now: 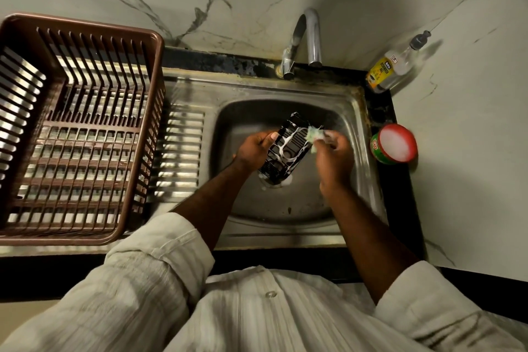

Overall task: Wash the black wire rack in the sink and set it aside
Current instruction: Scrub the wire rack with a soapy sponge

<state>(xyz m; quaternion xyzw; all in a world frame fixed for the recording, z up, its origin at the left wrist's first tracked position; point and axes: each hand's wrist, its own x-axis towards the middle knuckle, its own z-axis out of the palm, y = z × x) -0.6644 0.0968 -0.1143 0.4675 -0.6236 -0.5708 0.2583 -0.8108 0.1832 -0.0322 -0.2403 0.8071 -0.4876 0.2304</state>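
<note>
Scrubbing step: left hand (255, 148) grips soapy black wire rack (288, 148); right hand (333, 151) pinches green scrub pad (313, 134). Next, likely rinsing.

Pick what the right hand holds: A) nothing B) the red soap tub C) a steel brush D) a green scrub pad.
D: the right hand pinches a soapy green scrub pad at the edge of the black wire rack.

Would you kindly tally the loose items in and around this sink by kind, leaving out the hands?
rack: 1
scrubber: 1
basket: 1
soap containers: 2, bottle and tub
Total: 5
</note>
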